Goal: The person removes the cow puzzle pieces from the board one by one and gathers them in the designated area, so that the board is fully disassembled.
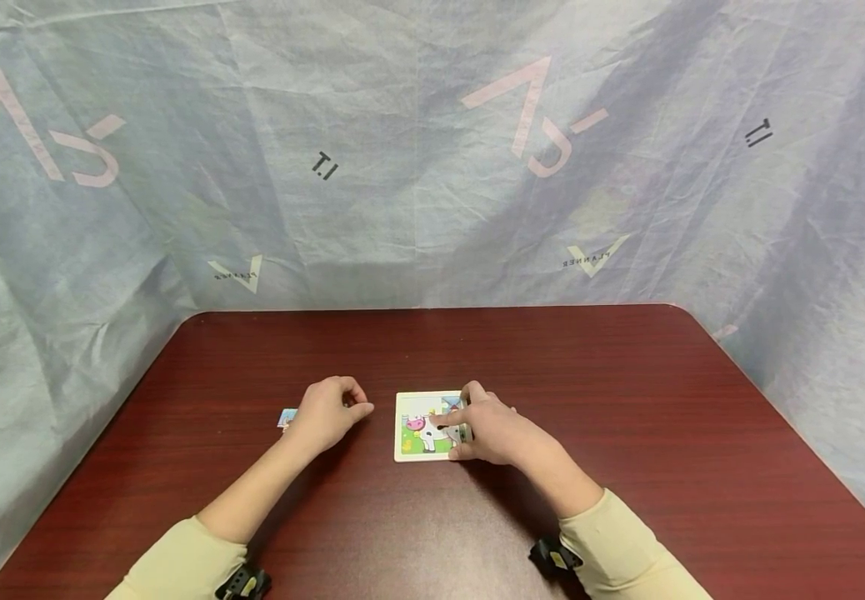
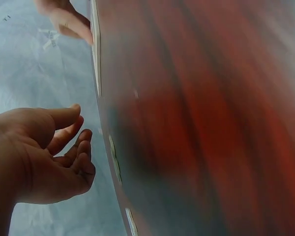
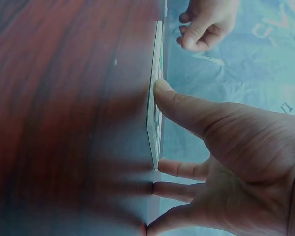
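Touching cow puzzle [image 1: 427,434] at its right side with spread-fingered right hand [image 1: 494,428]; hovering left of it with loosely curled left hand [image 1: 330,412].

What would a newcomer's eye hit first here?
Probably the bright cow picture board near the middle of the dark red table, with the right hand touching its right side. Next, the left hand, left of the board, with a small blue piece partly showing beside its wrist. Then the pale cloth behind, with mirrored lettering.
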Demonstrator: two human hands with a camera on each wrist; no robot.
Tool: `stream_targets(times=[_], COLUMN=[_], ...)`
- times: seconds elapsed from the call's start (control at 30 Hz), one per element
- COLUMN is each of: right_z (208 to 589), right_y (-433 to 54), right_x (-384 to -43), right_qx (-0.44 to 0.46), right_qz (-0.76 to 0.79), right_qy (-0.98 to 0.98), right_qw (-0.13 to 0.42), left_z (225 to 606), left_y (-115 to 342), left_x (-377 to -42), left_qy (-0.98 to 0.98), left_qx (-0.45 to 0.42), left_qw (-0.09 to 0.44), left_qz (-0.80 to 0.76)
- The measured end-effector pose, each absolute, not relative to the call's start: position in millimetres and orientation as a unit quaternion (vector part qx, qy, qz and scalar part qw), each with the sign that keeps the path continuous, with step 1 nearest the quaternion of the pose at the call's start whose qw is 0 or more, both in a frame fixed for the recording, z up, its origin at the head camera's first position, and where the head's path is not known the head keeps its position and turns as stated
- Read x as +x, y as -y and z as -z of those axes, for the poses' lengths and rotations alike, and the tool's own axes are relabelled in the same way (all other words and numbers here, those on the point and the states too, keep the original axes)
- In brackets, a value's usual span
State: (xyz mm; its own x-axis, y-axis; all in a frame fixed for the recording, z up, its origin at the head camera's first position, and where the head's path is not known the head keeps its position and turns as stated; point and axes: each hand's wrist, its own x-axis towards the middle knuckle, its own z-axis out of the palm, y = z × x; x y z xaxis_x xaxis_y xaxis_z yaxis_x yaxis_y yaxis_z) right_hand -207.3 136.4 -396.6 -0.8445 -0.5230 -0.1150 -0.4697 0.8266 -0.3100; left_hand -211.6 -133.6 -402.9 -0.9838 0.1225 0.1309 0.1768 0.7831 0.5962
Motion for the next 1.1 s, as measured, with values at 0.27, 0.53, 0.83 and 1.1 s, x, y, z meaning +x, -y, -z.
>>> stream_targets(times=[0.27, 0.53, 0.83, 1.1], right_z=[399, 401, 401, 398], right_y=[-136, -138, -140, -140], right_x=[-209, -210, -210, -209], right_qx=[-0.277, -0.285, -0.293, -0.291], right_qz=[0.145, 0.155, 0.169, 0.176], right_qy=[-0.946, -0.943, -0.938, -0.937], right_qw=[0.086, 0.077, 0.071, 0.072], left_z=[404, 403, 410, 412], left_y=[101, 77, 57, 45], left_x=[-214, -216, -227, -232], left_qy=[0.932, 0.927, 0.902, 0.899], left_qx=[-0.105, -0.117, -0.121, -0.093], left_qw=[0.041, 0.023, -0.037, -0.047], left_qz=[0.344, 0.356, 0.413, 0.424])
